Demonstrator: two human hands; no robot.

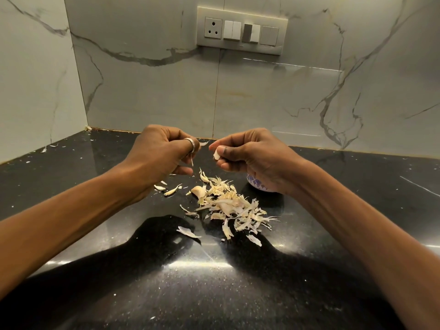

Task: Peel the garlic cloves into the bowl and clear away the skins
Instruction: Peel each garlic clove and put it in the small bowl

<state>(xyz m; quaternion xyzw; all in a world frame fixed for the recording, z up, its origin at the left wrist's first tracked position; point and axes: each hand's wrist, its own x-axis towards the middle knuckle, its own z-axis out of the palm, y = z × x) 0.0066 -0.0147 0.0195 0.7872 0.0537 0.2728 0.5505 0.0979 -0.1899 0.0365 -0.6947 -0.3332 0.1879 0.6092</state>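
Right hand (247,158) pinches pale, part-peeled garlic clove (216,154).

Home kitchen; black countertop (309,270), marble backsplash (154,91)

Bare forearms, no sleeves.
We see one silver ring (190,144) on a finger of the left hand (157,153); right hand (252,158) wears nothing.
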